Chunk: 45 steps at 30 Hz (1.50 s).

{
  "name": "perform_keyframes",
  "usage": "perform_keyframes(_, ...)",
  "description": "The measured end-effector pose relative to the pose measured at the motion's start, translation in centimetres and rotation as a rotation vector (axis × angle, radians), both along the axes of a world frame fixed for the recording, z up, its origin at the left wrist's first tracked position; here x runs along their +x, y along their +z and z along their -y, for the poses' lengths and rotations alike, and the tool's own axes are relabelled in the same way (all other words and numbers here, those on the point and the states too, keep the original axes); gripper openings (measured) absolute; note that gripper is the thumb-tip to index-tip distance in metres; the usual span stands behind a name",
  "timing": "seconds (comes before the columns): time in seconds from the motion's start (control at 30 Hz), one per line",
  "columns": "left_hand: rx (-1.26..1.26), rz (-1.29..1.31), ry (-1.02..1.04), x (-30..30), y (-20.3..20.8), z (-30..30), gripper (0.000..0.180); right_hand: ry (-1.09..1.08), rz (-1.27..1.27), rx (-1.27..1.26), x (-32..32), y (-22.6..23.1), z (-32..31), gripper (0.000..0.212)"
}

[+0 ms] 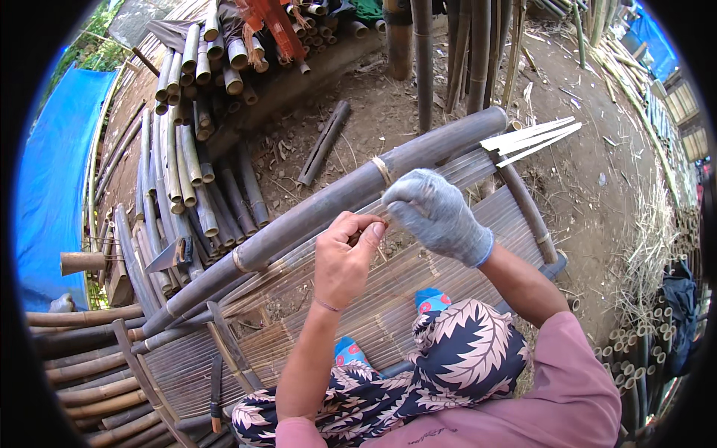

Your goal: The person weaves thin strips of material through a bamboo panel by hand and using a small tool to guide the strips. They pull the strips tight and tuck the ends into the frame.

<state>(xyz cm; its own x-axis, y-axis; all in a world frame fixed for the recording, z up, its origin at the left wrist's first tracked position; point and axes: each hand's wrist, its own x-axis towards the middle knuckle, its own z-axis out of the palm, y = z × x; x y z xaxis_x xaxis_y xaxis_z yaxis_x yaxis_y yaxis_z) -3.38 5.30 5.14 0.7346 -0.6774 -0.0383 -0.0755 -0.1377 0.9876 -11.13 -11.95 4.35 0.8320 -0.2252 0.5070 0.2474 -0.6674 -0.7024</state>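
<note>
My bare left hand (345, 252) is pinched closed, thumb against fingers, just below a thick dark bamboo pole (314, 201). Something thin and dark shows at its fingertips, too small to name. My right hand (433, 216), in a grey knitted glove, is curled closed right beside it; what it grips, if anything, is hidden. Beneath both hands stretches a slatted bamboo panel (478, 246) in a frame of dark poles, with my legs over its near side. Pale split bamboo strips (534, 138) stick out past the pole's right end.
Stacked bamboo poles (187, 149) fill the left and back. A triangular metal blade (161, 258) lies among them. A dark long-bladed knife (216, 388) rests on the panel's left part. Upright poles (423, 67) stand ahead. A short split bamboo piece (325, 142) lies on the dirt.
</note>
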Motion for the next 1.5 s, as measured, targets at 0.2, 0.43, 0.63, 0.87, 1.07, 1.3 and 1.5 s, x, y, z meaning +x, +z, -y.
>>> perform_keyframes(0.2,-0.015,-0.090,0.083,0.7,-0.4,-0.1,0.013,0.125,-0.201,0.492,-0.4,-2.1,-1.7,0.022)
perform_keyframes(0.43,0.094,0.302,0.152,0.1,0.2,0.0,0.007,0.037,-0.149,0.250,0.0,-2.0,-2.2,0.012)
perform_keyframes(0.63,0.068,0.665,0.062,0.2,0.2,0.4,0.007,-0.058,-0.085,-0.169,-0.2,-1.8,-1.8,0.008)
perform_keyframes(0.87,0.062,-0.244,-0.093,1.1,0.7,-0.8,0.012,-0.066,0.026,0.068,-0.7,-1.4,-1.3,0.020)
perform_keyframes(1.07,0.041,-0.306,-0.007,1.0,0.9,-0.1,0.015,0.018,-0.013,-0.173,-1.3,-0.8,-1.4,0.020)
perform_keyframes(1.3,0.241,-0.011,0.004,1.9,-0.3,-1.4,0.018,-0.200,-0.058,-0.367,-0.8,-1.8,0.7,0.008)
perform_keyframes(1.5,-0.088,-0.356,0.156,-3.6,-0.1,3.7,0.023,0.309,-0.856,1.186,-3.7,-3.5,0.7,0.018)
